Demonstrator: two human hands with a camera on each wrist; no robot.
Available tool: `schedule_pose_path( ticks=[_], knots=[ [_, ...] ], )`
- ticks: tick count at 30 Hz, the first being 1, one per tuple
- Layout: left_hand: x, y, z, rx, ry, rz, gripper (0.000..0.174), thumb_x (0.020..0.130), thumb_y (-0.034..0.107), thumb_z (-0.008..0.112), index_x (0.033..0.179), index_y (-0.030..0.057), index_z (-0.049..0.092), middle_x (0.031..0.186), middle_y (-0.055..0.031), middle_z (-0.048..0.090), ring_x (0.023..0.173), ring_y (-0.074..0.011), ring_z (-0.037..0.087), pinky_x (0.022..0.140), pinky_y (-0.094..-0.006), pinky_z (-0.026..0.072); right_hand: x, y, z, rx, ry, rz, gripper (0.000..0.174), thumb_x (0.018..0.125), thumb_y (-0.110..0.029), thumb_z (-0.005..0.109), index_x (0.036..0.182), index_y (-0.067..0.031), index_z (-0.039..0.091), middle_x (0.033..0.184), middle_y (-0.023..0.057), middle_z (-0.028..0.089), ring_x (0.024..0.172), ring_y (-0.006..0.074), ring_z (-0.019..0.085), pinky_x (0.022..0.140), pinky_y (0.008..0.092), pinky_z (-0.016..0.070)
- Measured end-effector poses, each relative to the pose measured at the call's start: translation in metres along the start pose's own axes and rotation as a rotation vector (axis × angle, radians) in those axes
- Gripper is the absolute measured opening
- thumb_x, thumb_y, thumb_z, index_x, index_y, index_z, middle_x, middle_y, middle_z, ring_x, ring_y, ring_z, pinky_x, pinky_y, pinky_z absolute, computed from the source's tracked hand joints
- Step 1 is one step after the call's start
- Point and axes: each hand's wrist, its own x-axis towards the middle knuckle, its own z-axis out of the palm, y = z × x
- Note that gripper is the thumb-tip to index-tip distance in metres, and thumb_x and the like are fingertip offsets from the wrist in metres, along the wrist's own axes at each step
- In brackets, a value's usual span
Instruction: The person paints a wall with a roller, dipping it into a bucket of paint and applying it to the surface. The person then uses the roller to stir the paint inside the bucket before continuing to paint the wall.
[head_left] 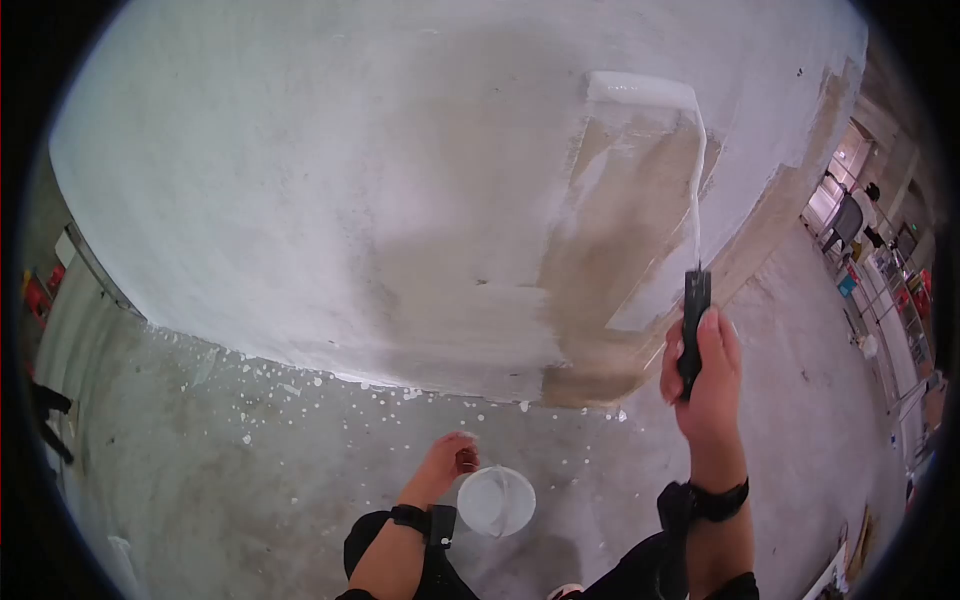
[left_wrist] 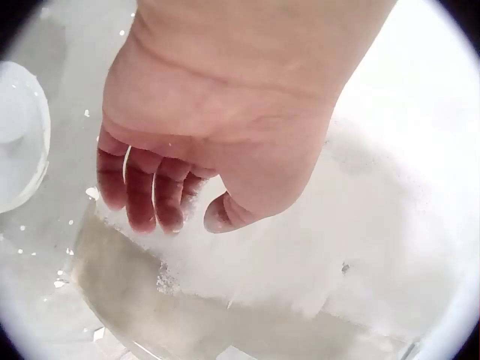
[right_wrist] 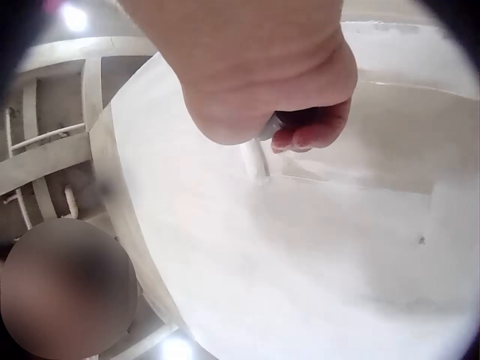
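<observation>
A person's right hand (head_left: pixel 705 375) is clenched round the black handle (head_left: pixel 692 315) of a paint roller, thumb lying up along the grip, arm raised toward a broad wall (head_left: pixel 330 190). The roller's paint-coated frame (head_left: pixel 697 200) runs up from the handle to the white sleeve (head_left: pixel 640 88), which lies flat against the wall high at the far right. The sleeve sits at the top edge of a bare tan patch (head_left: pixel 640 210) ringed by fresh white coat. From the right wrist camera, the right hand (right_wrist: pixel 262 75) shows its fingers wrapped tight on the handle (right_wrist: pixel 274 124), with the whitened frame (right_wrist: pixel 255 161) jutting out below them toward the painted surface.

The two hands are well apart. The left hand (head_left: pixel 448 462) hangs low and near, to the left of the right arm, just beside the rim of a round white bucket (head_left: pixel 462 505) standing on the concrete floor (head_left: pixel 250 480). In the left wrist view, the left hand (left_wrist: pixel 217 127) holds nothing; its fingers (left_wrist: pixel 139 195) droop loosely curled, the thumb tucked under, and the bucket (left_wrist: pixel 41 172) sits at the left edge of that picture.

White paint spots dot the floor along the foot of the wall. A black strap (head_left: pixel 720 500) circles the right wrist and another (head_left: pixel 410 517) the left. At the far right, past the end of the wall, a distant figure (head_left: pixel 868 205) stands by shelving (head_left: pixel 900 300); the details there are too small to tell.
</observation>
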Motion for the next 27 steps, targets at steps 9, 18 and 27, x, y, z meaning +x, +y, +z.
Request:
schedule_pose_path(
  ticks=[9,18,27],
  knots=[
    [-0.009,0.017,-0.019,0.001,0.125,0.059,0.008,0.09,0.016,0.057,0.084,0.0105,0.056,0.073,-0.0026,0.058,0.067,-0.0169,0.058,0.063,-0.0322,0.0474,0.007,0.0,0.046,0.051,0.17,0.073,0.038,0.102,-0.041,0.044,0.107,-0.0051,0.056,0.067,-0.001,0.046,0.042,0.006,0.037,0.038,0.0234,0.0297],
    [-0.015,0.023,-0.02,0.026,0.146,0.086,0.011,0.089,0.018,0.058,0.081,0.0112,0.056,0.073,-0.0021,0.058,0.067,-0.0168,0.058,0.064,-0.032,0.0465,-0.03,0.094,0.038,0.152,0.233,0.15,0.036,0.101,-0.041,0.045,0.099,-0.0055,0.051,0.063,0.0007,0.046,0.039,0.0084,0.038,0.034,0.0247,0.0295],
    [-0.013,0.025,-0.017,0.044,0.134,0.094,0.012,0.088,0.019,0.061,0.082,0.0108,0.055,0.074,-0.0023,0.059,0.068,-0.016,0.06,0.063,-0.0308,0.0478,-0.053,0.115,0.034,0.099,0.32,0.223,0.036,0.101,-0.04,0.047,0.096,-0.0047,0.054,0.061,0.0003,0.046,0.036,0.0081,0.036,0.033,0.0246,0.0285]
  ],
)
